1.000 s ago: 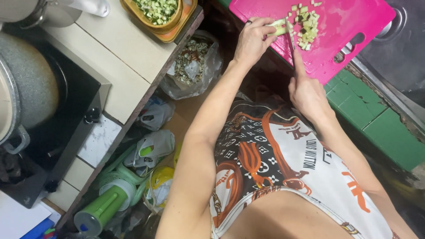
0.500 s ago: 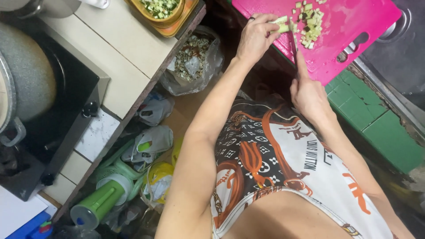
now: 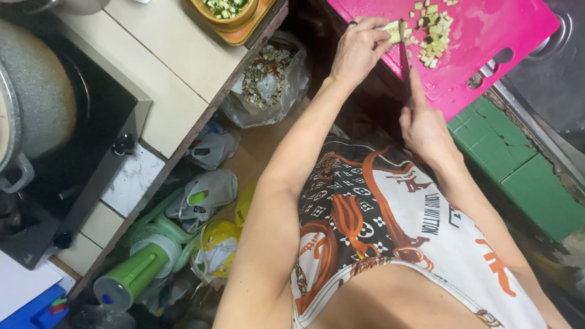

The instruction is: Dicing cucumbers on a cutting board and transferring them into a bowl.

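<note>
Left hand (image 3: 358,52) curled over a pale vegetable strip (image 3: 392,31) on the pink cutting board (image 3: 487,30) — fingertips pinning it. Right hand (image 3: 425,125), off the board's near edge, closed around a knife (image 3: 404,58) — blade at the strip, diced pieces (image 3: 434,33) just beyond.

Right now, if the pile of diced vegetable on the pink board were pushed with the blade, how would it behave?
The diced pieces are small, loose cubes, so they would probably scatter rather than move as one. They look light and moist, so some may cling to the knife. The flat pink cutting board should let them slide easily.
</note>
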